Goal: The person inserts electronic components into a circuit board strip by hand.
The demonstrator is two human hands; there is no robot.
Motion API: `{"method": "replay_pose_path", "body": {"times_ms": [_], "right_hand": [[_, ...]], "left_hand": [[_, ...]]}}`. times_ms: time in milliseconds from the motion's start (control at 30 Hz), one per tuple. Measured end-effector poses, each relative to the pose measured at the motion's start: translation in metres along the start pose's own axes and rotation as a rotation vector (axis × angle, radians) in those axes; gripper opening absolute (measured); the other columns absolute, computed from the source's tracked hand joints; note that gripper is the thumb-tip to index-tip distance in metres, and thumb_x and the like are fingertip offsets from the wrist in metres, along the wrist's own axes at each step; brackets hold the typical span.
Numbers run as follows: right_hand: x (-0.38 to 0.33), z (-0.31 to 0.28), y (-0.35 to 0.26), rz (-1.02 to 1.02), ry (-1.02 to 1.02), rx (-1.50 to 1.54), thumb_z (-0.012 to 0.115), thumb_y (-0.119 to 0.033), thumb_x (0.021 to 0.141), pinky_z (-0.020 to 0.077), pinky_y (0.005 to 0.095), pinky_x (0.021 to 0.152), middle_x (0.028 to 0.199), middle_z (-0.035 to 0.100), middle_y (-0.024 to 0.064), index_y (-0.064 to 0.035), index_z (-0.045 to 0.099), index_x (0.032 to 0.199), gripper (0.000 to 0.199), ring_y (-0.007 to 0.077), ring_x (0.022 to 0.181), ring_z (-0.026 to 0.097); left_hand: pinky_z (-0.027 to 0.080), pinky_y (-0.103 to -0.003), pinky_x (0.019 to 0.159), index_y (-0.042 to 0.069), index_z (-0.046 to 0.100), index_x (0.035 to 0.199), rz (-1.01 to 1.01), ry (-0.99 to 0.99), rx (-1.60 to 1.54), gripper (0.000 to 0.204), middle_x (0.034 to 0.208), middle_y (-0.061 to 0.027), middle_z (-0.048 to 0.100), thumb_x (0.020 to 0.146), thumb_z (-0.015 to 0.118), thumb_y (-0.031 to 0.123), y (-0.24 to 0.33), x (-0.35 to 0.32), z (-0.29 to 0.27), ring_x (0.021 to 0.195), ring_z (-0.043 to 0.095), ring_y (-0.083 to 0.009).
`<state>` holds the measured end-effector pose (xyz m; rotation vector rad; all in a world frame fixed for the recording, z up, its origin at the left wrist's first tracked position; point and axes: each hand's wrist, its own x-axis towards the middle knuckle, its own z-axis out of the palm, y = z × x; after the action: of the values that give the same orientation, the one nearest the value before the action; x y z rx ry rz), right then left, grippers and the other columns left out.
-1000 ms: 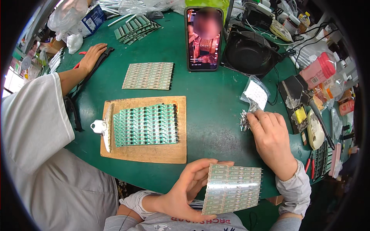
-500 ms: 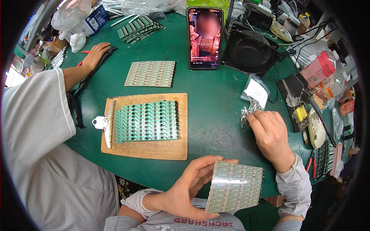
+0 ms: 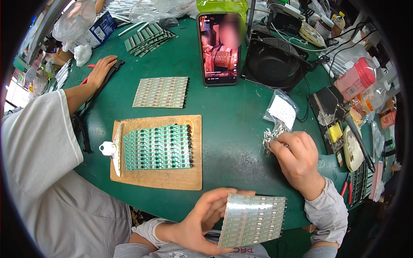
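My left hand (image 3: 193,223) grips a pale green circuit board panel (image 3: 251,221) by its left edge, near the table's front edge. The panel is tilted, and short metal leads stick out along its right side. My right hand (image 3: 301,163) reaches into a heap of small silvery leaded parts (image 3: 270,137). Its thumb and forefinger are pinched together; whatever is between them is hidden. Those parts lie at the mouth of a clear plastic bag (image 3: 282,107) with a white label. A wooden clipboard (image 3: 157,179) to the left carries a populated green board panel (image 3: 157,146).
Another panel (image 3: 159,92) lies behind the clipboard. A phone (image 3: 219,51) stands upright beside a black fan (image 3: 275,60). On the right are a soldering stand (image 3: 329,122) and red-handled pliers (image 3: 347,189). Another person's hand (image 3: 103,71) rests at the left. Stacked boards (image 3: 148,39) lie at the back.
The whole view has shifted slightly, so table items appear lower and farther left. My left hand still holds the panel, and my right hand stays at the heap with its fingers pinched.
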<state>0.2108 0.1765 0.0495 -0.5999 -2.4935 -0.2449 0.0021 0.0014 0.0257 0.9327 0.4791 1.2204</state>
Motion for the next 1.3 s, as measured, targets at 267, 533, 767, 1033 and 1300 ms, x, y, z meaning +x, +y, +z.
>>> {"method": "replay_pose_path", "body": {"times_ms": [267, 533, 767, 1033, 1300], "right_hand": [[0.000, 0.004, 0.003, 0.076, 0.029, 0.131, 0.069, 0.002, 0.062, 0.0505, 0.0316, 0.062, 0.086, 0.062, 0.0078, -0.0004, 0.068, 0.091, 0.028, 0.0242, 0.077, 0.061], [-0.002, 0.000, -0.005, 0.174, 0.064, 0.229, 0.073, 0.009, 0.062, 0.0510, 0.0333, 0.061, 0.080, 0.066, 0.0087, 0.0004, 0.068, 0.087, 0.027, 0.0243, 0.070, 0.062], [-0.003, -0.002, -0.001, 0.231, 0.080, 0.255, 0.075, 0.010, 0.063, 0.0521, 0.0327, 0.063, 0.080, 0.067, 0.0099, 0.0007, 0.067, 0.086, 0.026, 0.0256, 0.072, 0.065], [0.005, -0.017, -0.015, 0.349, 0.063, 0.455, 0.077, 0.008, 0.068, 0.0543, 0.0318, 0.068, 0.086, 0.071, 0.0116, 0.0003, 0.067, 0.085, 0.022, 0.0242, 0.076, 0.069], [0.006, -0.020, -0.031, 0.377, 0.051, 0.824, 0.075, 0.007, 0.072, 0.0535, 0.0278, 0.062, 0.088, 0.072, 0.0137, -0.0004, 0.062, 0.082, 0.018, 0.0202, 0.072, 0.069]], "left_hand": [[0.038, -0.051, 0.109, 0.007, 0.014, 0.149, 0.124, -0.016, -0.056, 0.110, 0.149, -0.0333, 0.029, 0.068, 0.088, 0.006, -0.018, -0.004, -0.008, 0.139, 0.037, -0.0399], [0.035, -0.045, 0.112, 0.006, 0.012, 0.152, 0.170, -0.078, -0.070, 0.112, 0.151, -0.0288, 0.030, 0.069, 0.089, 0.008, -0.018, -0.002, -0.008, 0.140, 0.037, -0.0362], [0.034, -0.045, 0.113, 0.005, 0.012, 0.151, 0.193, -0.091, 0.020, 0.112, 0.151, -0.0286, 0.030, 0.069, 0.088, 0.006, -0.017, -0.001, -0.009, 0.140, 0.037, -0.0361], [0.035, -0.046, 0.113, 0.005, 0.012, 0.151, 0.205, -0.089, 0.027, 0.112, 0.151, -0.0289, 0.029, 0.069, 0.088, 0.004, -0.019, -0.001, -0.006, 0.140, 0.037, -0.0364], [0.038, -0.045, 0.111, 0.004, 0.011, 0.152, 0.252, -0.122, 0.006, 0.112, 0.152, -0.0300, 0.026, 0.070, 0.087, 0.005, -0.022, 0.000, -0.013, 0.140, 0.036, -0.0365]]}}
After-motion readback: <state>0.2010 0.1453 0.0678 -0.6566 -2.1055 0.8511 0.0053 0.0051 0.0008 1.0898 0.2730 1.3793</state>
